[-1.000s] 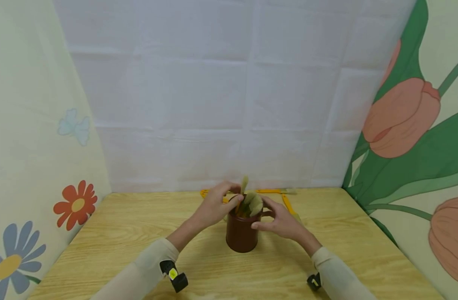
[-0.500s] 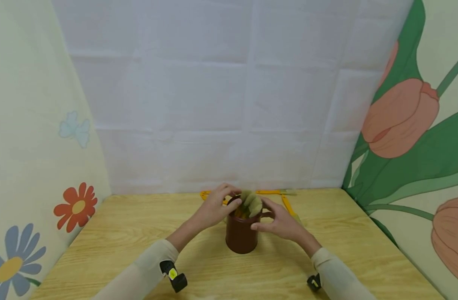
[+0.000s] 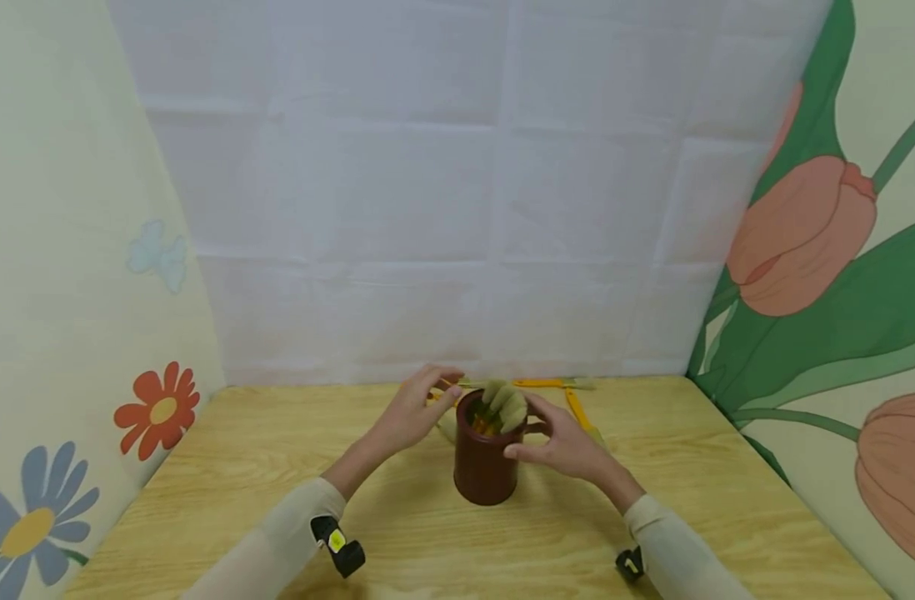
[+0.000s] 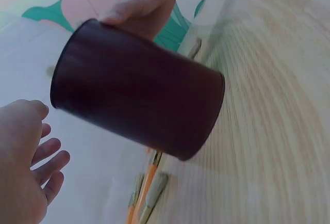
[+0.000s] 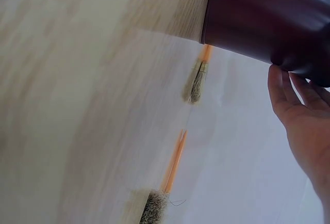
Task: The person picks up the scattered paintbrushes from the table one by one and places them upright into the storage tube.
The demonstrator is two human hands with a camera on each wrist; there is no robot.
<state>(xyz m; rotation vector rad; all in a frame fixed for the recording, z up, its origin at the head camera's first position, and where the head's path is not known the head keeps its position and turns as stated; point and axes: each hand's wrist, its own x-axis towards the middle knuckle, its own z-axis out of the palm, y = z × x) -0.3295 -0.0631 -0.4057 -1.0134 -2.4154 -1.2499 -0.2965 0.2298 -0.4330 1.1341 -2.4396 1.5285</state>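
A dark maroon mug [image 3: 486, 471] stands on the wooden table, its handle to the right. Several paintbrushes [image 3: 504, 403] are inside it, pale bristles up above the rim and a bit of orange showing low down. My right hand [image 3: 566, 440] holds the mug at its handle side, thumb on the front near the rim; some of its fingers are hidden behind. Just left of the mug, apart from it, my left hand [image 3: 414, 410] has loosely bent fingers with nothing in them. The left wrist view shows a gap between that hand [image 4: 26, 157] and the mug [image 4: 136, 87].
Behind the mug lie more orange-handled brushes: one along the back edge [image 3: 540, 383], one slanting to the right [image 3: 580, 412]. Other brushes [image 4: 149, 193] lie to the mug's left, partly hidden by the left hand. A white cloth [image 3: 397, 200] hangs behind the table.
A brush that stood upright in my left hand has dropped down among the others in the mug. My left hand has let go and drawn back left. The right hand stays put.
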